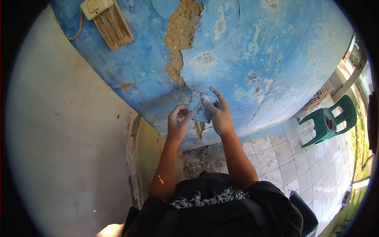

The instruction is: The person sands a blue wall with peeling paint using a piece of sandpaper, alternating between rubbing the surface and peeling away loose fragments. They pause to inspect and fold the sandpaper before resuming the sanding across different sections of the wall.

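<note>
A small, straight-edged piece of what looks like worn sandpaper (200,114), grey-blue with pale and brownish speckles, is held up in front of the wall. My right hand (222,117) grips its right side, thumb across the face and index finger stretched upward. At its left edge, my left hand (179,123) pinches with thumb and curled fingers. The fingertips behind the sheet are hidden. Both hands look dusty. Just beyond them is the blue wall (233,51), its paint peeling, with a long strip of bare brown plaster (179,35) above the sheet.
A socket box (94,8) with a cable and a wooden block (113,27) are fixed at upper left. The pale wall (67,130) borders my left side. A green plastic chair (329,121) stands on the tiled floor (284,158) at right. Dark debris (205,158) lies by the wall's foot.
</note>
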{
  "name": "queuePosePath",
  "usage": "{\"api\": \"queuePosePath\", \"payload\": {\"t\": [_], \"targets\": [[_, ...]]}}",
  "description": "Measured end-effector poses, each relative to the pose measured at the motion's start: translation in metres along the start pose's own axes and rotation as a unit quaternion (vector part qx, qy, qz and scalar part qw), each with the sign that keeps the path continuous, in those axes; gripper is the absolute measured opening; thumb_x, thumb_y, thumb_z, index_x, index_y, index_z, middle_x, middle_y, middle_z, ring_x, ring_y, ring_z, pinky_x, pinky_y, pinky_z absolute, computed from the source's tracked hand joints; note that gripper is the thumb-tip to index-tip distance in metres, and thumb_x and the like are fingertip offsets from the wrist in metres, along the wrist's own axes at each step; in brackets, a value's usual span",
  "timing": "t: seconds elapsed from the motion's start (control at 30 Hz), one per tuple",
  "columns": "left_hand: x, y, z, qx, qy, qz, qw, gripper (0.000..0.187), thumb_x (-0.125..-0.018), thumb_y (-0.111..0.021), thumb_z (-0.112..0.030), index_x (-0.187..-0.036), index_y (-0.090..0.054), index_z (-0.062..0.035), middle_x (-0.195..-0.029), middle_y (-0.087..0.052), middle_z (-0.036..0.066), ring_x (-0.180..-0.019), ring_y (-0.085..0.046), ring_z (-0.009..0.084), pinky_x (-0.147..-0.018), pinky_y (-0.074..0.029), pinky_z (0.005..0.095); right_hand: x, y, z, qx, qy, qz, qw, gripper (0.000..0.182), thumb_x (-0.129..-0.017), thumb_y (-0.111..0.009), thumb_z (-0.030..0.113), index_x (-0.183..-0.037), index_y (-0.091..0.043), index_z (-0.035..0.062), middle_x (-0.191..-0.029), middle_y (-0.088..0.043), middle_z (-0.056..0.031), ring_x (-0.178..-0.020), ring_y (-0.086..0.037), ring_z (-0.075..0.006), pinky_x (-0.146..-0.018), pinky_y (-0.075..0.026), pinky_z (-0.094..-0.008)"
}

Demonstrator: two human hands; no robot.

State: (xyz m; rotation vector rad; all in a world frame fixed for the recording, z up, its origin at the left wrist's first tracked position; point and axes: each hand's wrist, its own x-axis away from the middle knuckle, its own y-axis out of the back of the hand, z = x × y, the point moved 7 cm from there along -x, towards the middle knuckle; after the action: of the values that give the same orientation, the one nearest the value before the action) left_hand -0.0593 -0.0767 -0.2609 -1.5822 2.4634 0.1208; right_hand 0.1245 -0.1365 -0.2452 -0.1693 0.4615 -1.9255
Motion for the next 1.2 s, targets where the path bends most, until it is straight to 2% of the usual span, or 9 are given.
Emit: {"api": "queuePosePath", "payload": {"t": [0.37, 0.67, 0.73, 0.77, 0.87, 1.0, 1.07, 1.13, 1.2], "targets": [[0.036, 0.054, 0.015, 0.091, 0.027, -0.032, 0.995, 0.040, -0.103, -0.077, -0.013, -0.138, -0.065, 0.0045, -0.123, -0.071, 0.008, -0.111, -0.066, 0.0147, -0.097, -0.052, 0.0314, 0.025, -0.051, -0.069, -0.041, -0.112, 0.081, 0.990, 0.022, -0.099, -0.083, 0.012, -0.113, -0.076, -0.0037, -0.100, -0.079, -0.0078, -0.084, -0.068, -0.0113, -0.077, -0.055, -0.0297], [0.033, 0.085, 0.054, -0.010, -0.002, -0.081, 0.997, 0.035, -0.107, -0.076, -0.022, -0.128, -0.077, 0.0067, -0.081, -0.070, -0.002, -0.066, -0.046, 0.0023, -0.058, -0.034, 0.0274, 0.029, -0.042, -0.046, 0.407, 0.129, -0.022, 0.904, 0.049, -0.089, -0.089, 0.011, -0.133, -0.071, -0.0022, -0.089, -0.071, -0.0042, -0.087, -0.068, -0.0152, -0.085, -0.055, -0.0341], [0.033, 0.084, 0.054, -0.009, -0.021, -0.076, 0.997, 0.035, -0.107, -0.076, -0.023, -0.126, -0.078, 0.0062, -0.079, -0.068, -0.003, -0.065, -0.045, 0.0024, -0.057, -0.033, 0.0275, 0.030, -0.041, -0.056, 0.356, 0.053, 0.018, 0.933, 0.062, -0.083, -0.090, 0.011, -0.141, -0.070, -0.0004, -0.126, -0.075, -0.0148, -0.104, -0.071, -0.0255, -0.092, -0.056, -0.0374], [0.033, 0.084, 0.053, -0.007, -0.042, -0.069, 0.997, 0.035, -0.107, -0.075, -0.024, -0.124, -0.079, 0.0058, -0.077, -0.067, -0.004, -0.063, -0.043, 0.0024, -0.056, -0.032, 0.0276, 0.031, -0.044, -0.060, 0.357, 0.051, 0.018, 0.932, 0.062, -0.083, -0.090, 0.011, -0.141, -0.070, -0.0004, -0.126, -0.075, -0.0148, -0.104, -0.071, -0.0255, -0.092, -0.056, -0.0374], [0.033, 0.092, 0.074, -0.014, 0.009, -0.071, 0.997, 0.038, -0.108, -0.075, -0.020, -0.134, -0.074, 0.0071, -0.112, -0.078, 0.005, -0.090, -0.063, 0.0070, -0.080, -0.049, 0.0259, 0.039, -0.052, -0.045, 0.347, 0.237, -0.012, 0.908, 0.063, -0.085, -0.089, 0.011, -0.144, -0.069, 0.0003, -0.125, -0.076, -0.0148, -0.105, -0.072, -0.0292, -0.098, -0.056, -0.0387], [0.029, 0.097, 0.083, -0.028, 0.050, -0.065, 0.996, 0.034, -0.107, -0.075, -0.019, -0.129, -0.076, 0.0068, -0.108, -0.078, 0.005, -0.089, -0.063, 0.0075, -0.079, -0.049, 0.0258, 0.031, -0.048, -0.057, 0.386, 0.166, 0.023, 0.907, 0.058, -0.090, -0.087, 0.013, -0.142, -0.068, -0.0017, -0.120, -0.078, -0.0147, -0.106, -0.073, -0.0277, -0.098, -0.058, -0.0402], [0.027, 0.090, 0.066, -0.053, 0.047, -0.033, 0.997, 0.031, -0.107, -0.075, -0.026, -0.117, -0.079, 0.0027, -0.085, -0.071, -0.001, -0.069, -0.052, 0.0045, -0.061, -0.039, 0.0282, 0.026, -0.045, -0.073, 0.370, 0.104, 0.079, 0.920, 0.053, -0.092, -0.086, 0.013, -0.139, -0.069, -0.0031, -0.118, -0.079, -0.0140, -0.105, -0.073, -0.0251, -0.097, -0.058, -0.0393], [0.023, 0.082, 0.073, 0.053, 0.054, -0.039, 0.996, 0.029, -0.106, -0.076, -0.023, -0.121, -0.077, 0.0018, -0.093, -0.073, 0.001, -0.078, -0.058, 0.0068, -0.069, -0.044, 0.0293, 0.023, -0.036, -0.109, 0.203, -0.111, 0.111, 0.966, 0.040, -0.097, -0.084, 0.013, -0.129, -0.070, -0.0059, -0.114, -0.079, -0.0124, -0.101, -0.073, -0.0185, -0.094, -0.059, -0.0355], [0.027, 0.069, 0.077, 0.151, 0.065, -0.041, 0.986, 0.029, -0.105, -0.076, -0.020, -0.125, -0.075, 0.0009, -0.101, -0.076, 0.004, -0.087, -0.064, 0.0091, -0.076, -0.049, 0.0303, 0.028, -0.038, -0.119, 0.070, -0.127, 0.045, 0.988, 0.035, -0.099, -0.082, 0.011, -0.126, -0.071, -0.0064, -0.112, -0.079, -0.0117, -0.097, -0.072, -0.0154, -0.089, -0.058, -0.0335]]}}
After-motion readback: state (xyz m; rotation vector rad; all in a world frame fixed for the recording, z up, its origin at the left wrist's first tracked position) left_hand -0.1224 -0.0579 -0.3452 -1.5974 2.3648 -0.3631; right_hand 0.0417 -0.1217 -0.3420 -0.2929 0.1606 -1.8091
